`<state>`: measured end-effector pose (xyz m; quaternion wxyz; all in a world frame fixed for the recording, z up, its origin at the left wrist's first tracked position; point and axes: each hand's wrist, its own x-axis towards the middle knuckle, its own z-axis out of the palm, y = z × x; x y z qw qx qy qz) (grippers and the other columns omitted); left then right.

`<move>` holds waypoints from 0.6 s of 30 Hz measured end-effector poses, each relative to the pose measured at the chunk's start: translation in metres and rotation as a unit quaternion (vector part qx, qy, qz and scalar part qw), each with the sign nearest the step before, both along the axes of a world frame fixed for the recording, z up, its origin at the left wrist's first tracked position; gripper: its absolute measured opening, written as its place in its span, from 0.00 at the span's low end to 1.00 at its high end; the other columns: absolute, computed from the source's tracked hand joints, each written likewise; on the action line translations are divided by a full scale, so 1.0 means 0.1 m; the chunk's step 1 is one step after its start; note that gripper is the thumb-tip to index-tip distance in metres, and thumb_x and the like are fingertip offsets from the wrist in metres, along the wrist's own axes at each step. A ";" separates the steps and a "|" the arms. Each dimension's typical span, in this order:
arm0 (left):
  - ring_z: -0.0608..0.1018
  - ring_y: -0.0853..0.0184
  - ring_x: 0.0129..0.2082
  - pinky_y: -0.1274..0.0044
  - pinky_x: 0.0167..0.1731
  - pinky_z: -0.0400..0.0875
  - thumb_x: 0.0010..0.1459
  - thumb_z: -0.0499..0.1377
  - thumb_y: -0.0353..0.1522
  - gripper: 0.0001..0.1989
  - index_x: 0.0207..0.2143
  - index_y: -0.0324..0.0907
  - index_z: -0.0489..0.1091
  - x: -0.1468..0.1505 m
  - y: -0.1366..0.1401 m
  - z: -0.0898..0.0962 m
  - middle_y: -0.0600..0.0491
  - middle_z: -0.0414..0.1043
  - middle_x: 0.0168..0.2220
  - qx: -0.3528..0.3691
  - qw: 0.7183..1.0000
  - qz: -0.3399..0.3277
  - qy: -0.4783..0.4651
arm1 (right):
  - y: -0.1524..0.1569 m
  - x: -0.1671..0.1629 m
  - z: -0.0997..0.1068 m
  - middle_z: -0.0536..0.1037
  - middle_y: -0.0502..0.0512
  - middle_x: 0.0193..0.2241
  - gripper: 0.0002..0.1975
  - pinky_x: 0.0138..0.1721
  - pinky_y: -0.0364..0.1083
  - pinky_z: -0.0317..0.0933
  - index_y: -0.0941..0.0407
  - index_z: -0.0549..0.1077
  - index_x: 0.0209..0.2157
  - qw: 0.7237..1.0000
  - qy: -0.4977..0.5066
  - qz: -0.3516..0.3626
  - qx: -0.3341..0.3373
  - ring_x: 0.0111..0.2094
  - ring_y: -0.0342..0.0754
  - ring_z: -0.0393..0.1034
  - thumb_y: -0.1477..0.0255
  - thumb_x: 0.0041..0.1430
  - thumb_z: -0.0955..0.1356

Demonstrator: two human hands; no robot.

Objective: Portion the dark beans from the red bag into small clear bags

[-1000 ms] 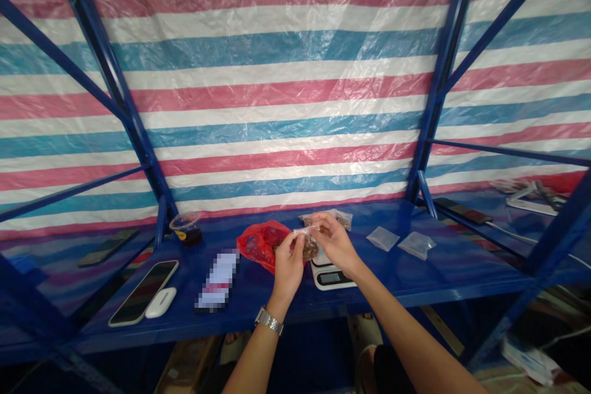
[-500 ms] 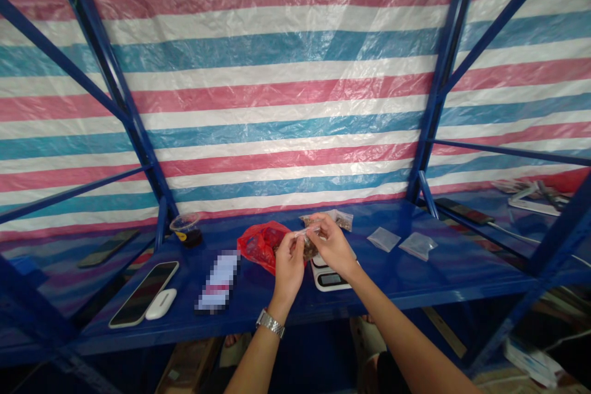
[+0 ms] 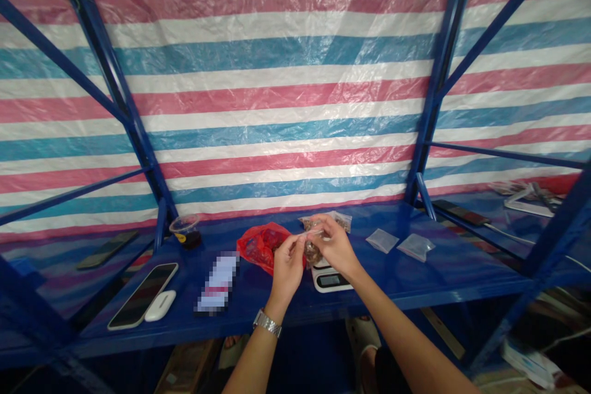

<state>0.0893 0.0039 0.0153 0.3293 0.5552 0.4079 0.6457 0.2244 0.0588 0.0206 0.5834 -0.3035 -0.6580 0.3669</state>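
Between my hands hangs a small clear plastic bag [image 3: 313, 253] with brownish bits inside. My left hand [image 3: 289, 261] pinches one side of its top edge, and my right hand [image 3: 333, 245] pinches the other side. Below the bag and partly hidden by it sits a white digital scale [image 3: 331, 281] with a dark display. To the left of my left hand lies an open red plastic bag [image 3: 258, 246], its contents hard to make out. Behind my right hand are filled clear bags [image 3: 342, 221], partly covered by the fingers.
Two flat clear bags [image 3: 382, 240] lie on the right of the blue shelf [image 3: 443, 283]. At left are a phone [image 3: 144, 295], a white earbud case [image 3: 160, 306], a pixelated phone [image 3: 217, 283] and a plastic cup of dark liquid [image 3: 186, 233]. Blue posts [image 3: 422, 117] flank the shelf.
Both hands stay at the bag's top edge with only small finger shifts. The bag's filled lower part now shows more clearly above the scale. The view has shifted slightly.
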 end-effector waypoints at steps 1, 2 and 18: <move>0.82 0.60 0.39 0.74 0.42 0.74 0.63 0.61 0.46 0.18 0.38 0.40 0.79 -0.01 -0.01 0.01 0.48 0.82 0.37 0.001 1.000 0.010 0.000 | -0.01 -0.01 0.00 0.79 0.49 0.30 0.19 0.39 0.47 0.66 0.53 0.72 0.49 1.000 0.009 0.010 -0.007 0.33 0.48 0.75 0.71 0.54 0.72; 0.82 0.61 0.38 0.74 0.41 0.74 0.63 0.61 0.45 0.17 0.37 0.40 0.79 -0.02 -0.02 0.02 0.48 0.82 0.36 0.003 1.000 0.021 0.002 | -0.03 -0.03 0.01 0.78 0.48 0.29 0.19 0.37 0.46 0.66 0.53 0.72 0.49 1.000 0.017 0.019 -0.015 0.32 0.48 0.74 0.71 0.54 0.73; 0.76 0.66 0.34 0.75 0.34 0.71 0.67 0.49 0.48 0.26 0.49 0.38 0.75 -0.31 0.09 -0.03 0.48 0.76 0.37 -0.046 0.965 0.229 -0.119 | 1.09 -0.23 0.04 0.82 0.58 0.36 0.14 0.30 0.46 0.71 0.58 0.76 0.44 0.969 -0.116 -0.189 -0.105 0.30 0.50 0.77 0.70 0.58 0.66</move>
